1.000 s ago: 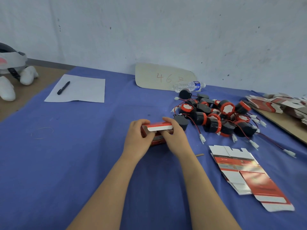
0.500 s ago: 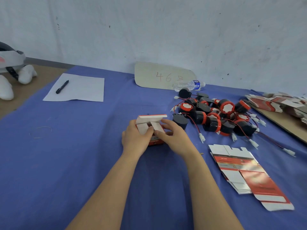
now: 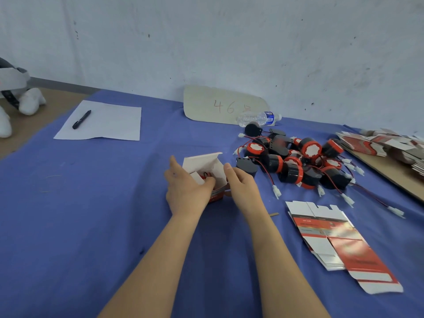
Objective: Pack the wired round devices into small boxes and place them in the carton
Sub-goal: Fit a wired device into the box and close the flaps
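The small box [image 3: 207, 165] stands mid-bench with its lid flap up and red wire showing inside. The left hand [image 3: 185, 193] grips it, thumb pressed into the opening. The right hand [image 3: 241, 187] lies against its right wall; whether it grips I cannot tell. Wired round devices [image 3: 296, 161] lie piled just beside, toward the far right corner of the bench [image 3: 91, 203].

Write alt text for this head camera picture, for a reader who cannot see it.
A left hand and a right hand grip a small red-and-white box, top flap open, on a blue tablecloth. Just right of it lies a heap of black-and-red wired round devices, with flattened boxes nearer the camera.
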`<move>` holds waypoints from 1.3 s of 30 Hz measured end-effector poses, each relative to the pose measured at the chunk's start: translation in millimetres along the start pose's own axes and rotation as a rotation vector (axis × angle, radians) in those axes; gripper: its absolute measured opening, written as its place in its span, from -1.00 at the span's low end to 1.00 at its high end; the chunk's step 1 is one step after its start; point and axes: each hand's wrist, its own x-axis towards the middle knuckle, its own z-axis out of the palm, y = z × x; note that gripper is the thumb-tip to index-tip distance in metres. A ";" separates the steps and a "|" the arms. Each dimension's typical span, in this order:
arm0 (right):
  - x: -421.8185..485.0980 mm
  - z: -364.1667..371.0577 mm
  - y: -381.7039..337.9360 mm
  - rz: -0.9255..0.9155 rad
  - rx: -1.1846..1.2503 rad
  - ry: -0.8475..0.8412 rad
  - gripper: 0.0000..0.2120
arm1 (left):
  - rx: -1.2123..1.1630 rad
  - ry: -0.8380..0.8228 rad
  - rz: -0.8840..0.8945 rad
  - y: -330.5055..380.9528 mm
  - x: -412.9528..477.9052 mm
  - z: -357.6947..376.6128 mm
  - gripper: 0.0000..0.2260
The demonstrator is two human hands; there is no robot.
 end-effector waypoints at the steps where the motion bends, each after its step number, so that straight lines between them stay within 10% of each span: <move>1: -0.1 0.0 -0.5 0.014 0.035 -0.015 -0.65 | 0.011 0.006 0.019 0.8 -0.5 0.0 -0.09; 14: -0.5 3.6 -1.1 0.042 0.106 0.071 -0.85 | -0.038 0.004 0.138 -6.3 -1.0 3.4 -0.36; 19: -8.5 8.8 -10.0 -0.282 -0.130 0.372 -0.71 | -0.110 -0.006 0.103 -8.3 0.9 2.4 -0.59; 22: -13.1 12.1 -20.4 -0.438 -0.191 0.276 -0.81 | -0.099 -0.029 0.085 -5.6 1.1 4.2 -0.59; 26: -15.8 18.3 -22.6 -0.333 -0.493 -0.008 -0.55 | -0.105 -0.045 0.077 -6.5 1.1 2.0 -0.62; 39: -12.0 14.1 -21.3 -0.028 -0.589 0.019 -0.52 | 0.041 -0.089 0.070 -2.1 -5.1 3.4 -0.47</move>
